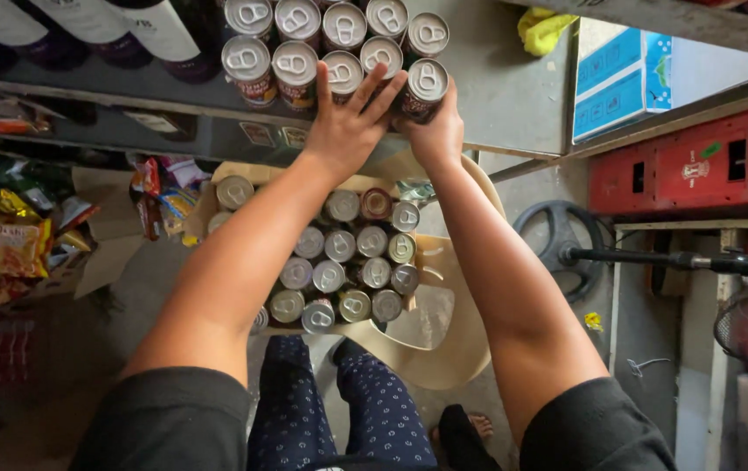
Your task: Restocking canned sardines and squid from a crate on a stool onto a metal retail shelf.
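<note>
Your left hand (349, 118) lay flat and open, fingers spread, pressed against the near side of the cans on the shelf (330, 52), its fingertips reaching up toward twelve o'clock over a can top. Just at its three o'clock, your right hand (437, 131) was closed around a single can (426, 87), holding it at the right end of the front row, touching its neighbours. The cans stood upright in two tight rows on a grey shelf (505, 96), pull-tab lids facing you.

At six o'clock from your hands, below the shelf edge, an open cardboard box (430, 253) rested on a beige plastic chair (457, 349) and held more upright cans (348, 270) packed close together. At nine o'clock, bright snack packets (12, 244) filled lower shelving. At ten o'clock, dark bottles (86, 30) stood on the grey shelf. At three o'clock sat a red crate (688, 166), with a black fan base (557, 240) beneath it.
</note>
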